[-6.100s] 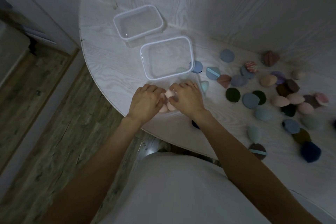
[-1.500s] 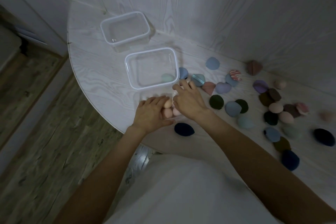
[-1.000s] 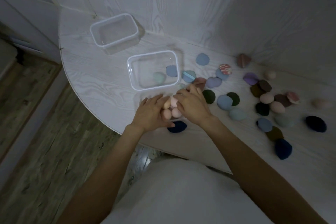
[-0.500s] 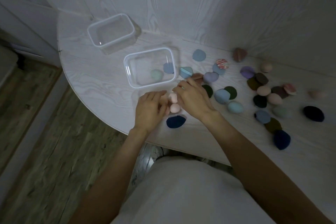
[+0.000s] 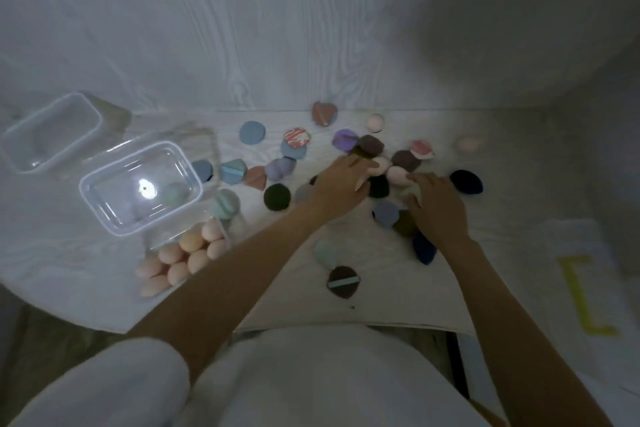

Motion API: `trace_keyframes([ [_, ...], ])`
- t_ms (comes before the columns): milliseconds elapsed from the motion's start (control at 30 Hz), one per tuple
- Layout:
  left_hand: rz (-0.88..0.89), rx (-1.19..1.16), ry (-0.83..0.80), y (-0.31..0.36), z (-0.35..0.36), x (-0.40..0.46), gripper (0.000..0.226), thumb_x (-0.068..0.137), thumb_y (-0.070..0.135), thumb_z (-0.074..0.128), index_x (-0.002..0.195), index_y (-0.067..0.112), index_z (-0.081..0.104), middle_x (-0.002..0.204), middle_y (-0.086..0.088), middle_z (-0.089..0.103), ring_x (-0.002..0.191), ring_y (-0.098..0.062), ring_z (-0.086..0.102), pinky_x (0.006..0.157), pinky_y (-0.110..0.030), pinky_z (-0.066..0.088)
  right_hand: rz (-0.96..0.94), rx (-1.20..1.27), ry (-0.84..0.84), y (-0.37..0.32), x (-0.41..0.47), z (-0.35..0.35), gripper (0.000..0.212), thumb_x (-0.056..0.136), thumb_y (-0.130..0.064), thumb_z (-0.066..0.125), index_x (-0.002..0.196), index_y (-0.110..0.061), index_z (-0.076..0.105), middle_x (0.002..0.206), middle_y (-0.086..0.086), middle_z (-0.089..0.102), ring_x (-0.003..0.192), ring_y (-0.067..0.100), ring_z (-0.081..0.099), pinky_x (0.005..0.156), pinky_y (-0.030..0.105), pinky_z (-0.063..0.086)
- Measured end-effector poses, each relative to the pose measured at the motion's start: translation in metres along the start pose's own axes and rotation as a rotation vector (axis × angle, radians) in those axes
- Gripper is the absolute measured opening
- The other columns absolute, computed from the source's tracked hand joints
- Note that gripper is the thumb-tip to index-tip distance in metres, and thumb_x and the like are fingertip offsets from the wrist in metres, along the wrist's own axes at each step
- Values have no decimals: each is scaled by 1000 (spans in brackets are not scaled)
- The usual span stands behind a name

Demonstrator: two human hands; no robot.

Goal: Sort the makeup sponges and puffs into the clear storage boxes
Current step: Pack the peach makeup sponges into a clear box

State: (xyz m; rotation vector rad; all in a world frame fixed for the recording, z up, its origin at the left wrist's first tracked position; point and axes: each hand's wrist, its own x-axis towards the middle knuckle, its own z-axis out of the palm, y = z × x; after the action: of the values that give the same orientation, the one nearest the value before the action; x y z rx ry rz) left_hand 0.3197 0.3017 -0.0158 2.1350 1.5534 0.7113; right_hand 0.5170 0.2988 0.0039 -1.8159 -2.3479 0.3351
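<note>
Left hand (image 5: 341,184) and right hand (image 5: 437,206) are resting, fingers spread and grasping nothing, on the scattered round coloured puffs (image 5: 377,186). Bare white wood-grain tabletop (image 5: 381,284) is lying open below both wrists. Puffs beneath the palms are staying hidden.

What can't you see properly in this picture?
- Head view: whether the left hand or right hand grips a sponge; fingers and blur hide it.
- Far clear box: cut off by the left edge.
- Near clear box: glare hides its contents.

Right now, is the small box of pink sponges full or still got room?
Full, near enough. Pink sponges pack the small box wall to wall; no bare floor shows. Depth cannot be judged.
</note>
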Motion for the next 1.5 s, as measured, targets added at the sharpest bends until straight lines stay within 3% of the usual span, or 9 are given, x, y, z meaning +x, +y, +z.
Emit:
trace_keyframes([
  [167,-242,138,-157,2,45,66,45,93,22,50,135,9,42,140,-13,41,125,-28,40,100,-38,37,50,46,-67,14,34,17,41,91,-18,51,132,-12,46,120,16,57,105,35,50,78,38,39],
  [333,-317,208,-198,-8,65,71,37,92,21,49,125,5,50,131,-17,45,120,-30,43,99,-37,37,82,-17,-143,22,52,35,31,92,-23,50,119,-8,50,116,16,55,101,31,49,73,32,33],
  [500,-367,-39,67,5,42,54,33,82,15,65,111,4,54,111,-14,55,93,-25,55,72,-24,41,51,169,36,20,48,16,32,82,-21,66,104,-1,55,105,17,58,95,32,52,77,37,42],
  [600,-414,-292,243,17,2,18,36,78,22,73,104,12,50,104,1,53,79,-13,55,62,-19,44,102,445,-12,5,32,-2,31,83,-23,67,104,-8,50,94,3,56,82,19,54,66,30,42],
  [800,-655,-442,510,1,-79,-104,42,80,21,73,112,15,46,102,14,57,85,5,58,66,-11,48,151,834,-270,-75,-4,8,31,86,-16,64,114,-14,50,103,-1,55,95,18,57,67,20,46],
  [1000,-903,-395,758,-50,-125,-209,34,85,24,67,115,26,51,101,21,59,90,4,60,73,-13,49,-101,891,-339,-176,-18,33,41,85,-17,66,122,-19,49,109,-3,56,91,12,59,68,13,47],
  [1200,-962,-534,950,-80,-142,-248,33,86,20,66,114,21,50,111,8,57,92,4,58,79,-14,48,-628,434,-106,-266,2,65,31,77,-9,72,103,-13,57,109,10,52,89,10,47,62,19,40],
  [1367,-951,-683,919,-92,-141,-249,29,85,21,67,109,25,50,106,10,57,80,11,58,72,-12,49,-816,101,-60,-288,8,93,29,69,3,72,92,-11,61,91,12,56,71,24,54,54,33,48],
  [1500,-937,-725,865,-99,-135,-251,28,84,22,68,105,32,51,104,11,60,85,-8,62,74,-20,51,-875,-34,-27,-286,4,108,23,69,-4,72,90,-13,66,91,7,63,78,23,59,68,31,49],
])
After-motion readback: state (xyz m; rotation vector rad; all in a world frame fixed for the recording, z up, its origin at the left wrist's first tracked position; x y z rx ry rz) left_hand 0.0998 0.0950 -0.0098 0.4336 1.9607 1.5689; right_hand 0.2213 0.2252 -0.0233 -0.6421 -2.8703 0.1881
